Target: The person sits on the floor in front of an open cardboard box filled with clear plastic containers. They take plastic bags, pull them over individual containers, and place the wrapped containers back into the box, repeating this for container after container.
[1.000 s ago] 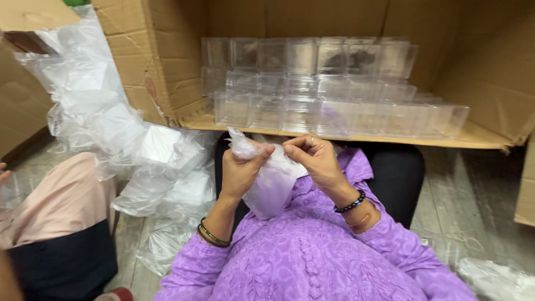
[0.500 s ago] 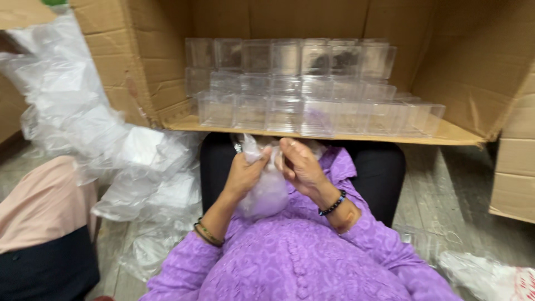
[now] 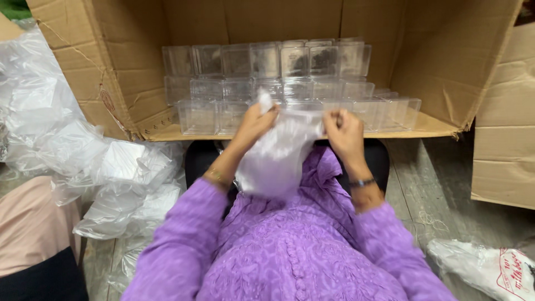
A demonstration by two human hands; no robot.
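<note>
Open brown carton (image 3: 446, 72) ahead, printed white bag (image 3: 490, 267) lower right

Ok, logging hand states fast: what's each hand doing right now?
Left hand: closed, pinching the top edge of the thin clear plastic bag.
Right hand: closed on the same bag's opposite edge.

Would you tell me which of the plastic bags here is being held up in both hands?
The clear bag in front of the purple garment, pinched at its top by left hand and right hand; the other bags lie heaped on the floor.
</note>
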